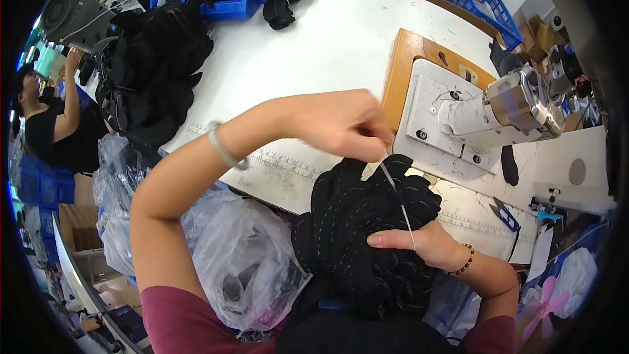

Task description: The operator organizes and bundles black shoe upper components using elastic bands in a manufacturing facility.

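Left hand (347, 124), closed in a fist, pinched a taut white string (403, 205) running to the right hand (426, 246), which gripped the black cloth bundle (347, 223) at the near edge of the bench (314, 52), pieces already gathered, no knot visible.

Bright light; glints on metal machine head (524, 106); rim curved, corners black.

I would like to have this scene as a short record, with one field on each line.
Left hand: closed on white string
Right hand: thumb on black stitched pieces; other fingers hidden
String path: from left hand to right hand, across the pieces
Table: white, with sewing machine and blue snips
Co-worker: far left, one arm raised
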A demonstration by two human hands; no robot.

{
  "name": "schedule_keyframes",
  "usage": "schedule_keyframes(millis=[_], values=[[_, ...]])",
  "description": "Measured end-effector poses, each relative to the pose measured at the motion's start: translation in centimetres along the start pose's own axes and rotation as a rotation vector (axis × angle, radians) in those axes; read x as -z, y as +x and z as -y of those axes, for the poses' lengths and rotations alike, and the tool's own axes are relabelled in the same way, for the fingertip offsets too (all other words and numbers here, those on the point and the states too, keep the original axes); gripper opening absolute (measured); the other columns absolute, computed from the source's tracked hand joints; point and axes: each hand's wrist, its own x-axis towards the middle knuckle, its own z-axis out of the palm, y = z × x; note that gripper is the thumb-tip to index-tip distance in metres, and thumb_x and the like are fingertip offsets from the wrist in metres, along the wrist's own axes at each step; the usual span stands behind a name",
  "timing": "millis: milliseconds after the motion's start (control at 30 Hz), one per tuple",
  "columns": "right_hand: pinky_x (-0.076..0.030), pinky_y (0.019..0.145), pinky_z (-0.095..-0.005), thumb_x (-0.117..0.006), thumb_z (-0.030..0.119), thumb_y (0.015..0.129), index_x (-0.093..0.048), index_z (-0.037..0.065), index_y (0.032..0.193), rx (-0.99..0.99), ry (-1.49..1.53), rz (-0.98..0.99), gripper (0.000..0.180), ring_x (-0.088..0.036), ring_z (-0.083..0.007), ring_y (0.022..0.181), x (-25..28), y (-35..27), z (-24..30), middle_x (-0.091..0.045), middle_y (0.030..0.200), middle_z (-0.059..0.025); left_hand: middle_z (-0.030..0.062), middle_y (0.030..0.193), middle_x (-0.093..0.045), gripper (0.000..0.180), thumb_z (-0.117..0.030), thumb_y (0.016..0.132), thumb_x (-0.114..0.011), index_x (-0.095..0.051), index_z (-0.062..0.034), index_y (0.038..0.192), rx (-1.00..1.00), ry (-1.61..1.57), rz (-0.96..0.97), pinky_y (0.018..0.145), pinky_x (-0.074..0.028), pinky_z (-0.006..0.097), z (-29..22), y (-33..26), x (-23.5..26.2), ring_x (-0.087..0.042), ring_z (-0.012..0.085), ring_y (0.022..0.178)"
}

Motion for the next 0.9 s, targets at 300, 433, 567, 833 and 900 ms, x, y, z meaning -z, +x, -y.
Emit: schedule_keyframes(millis=[300,433,567,833,900], values=[[-0.050,0.078,-0.0238,-0.067,0.002,0.080,-0.059,-0.002,0.107,-0.094,0.180,-0.049,0.029,-0.059,-0.0101,0.088,-0.8,-0.5,-0.1,-0.063,0.100,-0.0044,0.0034,0.047,-0.035,0.016,-0.006,0.064,-0.054,-0.041,-0.0015,0.054,0.231,-0.032,-0.341,0.043,-0.029,0.027,-0.9,-9.6,-5.2,-0.034,0.0110,0.044],[-0.049,0.079,-0.0263,-0.067,0.003,0.079,-0.061,-0.002,0.105,-0.029,0.071,-0.117,0.028,-0.059,-0.0121,0.088,-0.9,-0.6,-0.2,-0.064,0.099,-0.0057,0.0042,0.048,-0.039,0.021,-0.005,0.066,-0.060,-0.041,-0.0033,0.056,0.127,0.078,-0.480,0.041,-0.032,0.028,-3.5,-10.7,-7.4,-0.040,0.0159,0.041],[-0.049,0.079,-0.0276,-0.068,0.004,0.077,-0.061,-0.002,0.105,-0.063,0.109,-0.129,0.029,-0.060,-0.0136,0.089,-1.1,-1.0,-0.3,-0.064,0.099,-0.0071,0.0062,0.055,-0.043,0.023,-0.005,0.066,-0.061,-0.038,-0.0051,0.061,0.166,0.382,-0.472,0.047,-0.038,0.034,-0.5,-11.6,-8.9,-0.049,0.0238,0.049],[-0.049,0.081,-0.0285,-0.070,0.003,0.073,-0.061,-0.003,0.106,-0.038,0.078,-0.061,0.034,-0.060,-0.0149,0.090,-0.4,-1.3,-0.5,-0.065,0.100,-0.0085,0.0069,0.053,-0.040,0.030,-0.009,0.077,-0.067,-0.042,-0.0044,0.062,0.250,0.490,-0.758,0.046,-0.035,0.034,-0.3,-10.2,-10.6,-0.046,0.0237,0.049],[-0.049,0.082,-0.0286,-0.070,0.003,0.072,-0.062,-0.003,0.105,-0.049,0.051,-0.029,0.035,-0.060,-0.0149,0.091,-0.4,-1.3,-0.3,-0.065,0.100,-0.0087,0.0066,0.057,-0.044,0.019,-0.015,0.083,-0.066,-0.053,-0.0056,0.071,0.257,0.537,-0.748,0.048,-0.039,0.033,-0.2,-9.4,-10.4,-0.050,0.0229,0.052]])
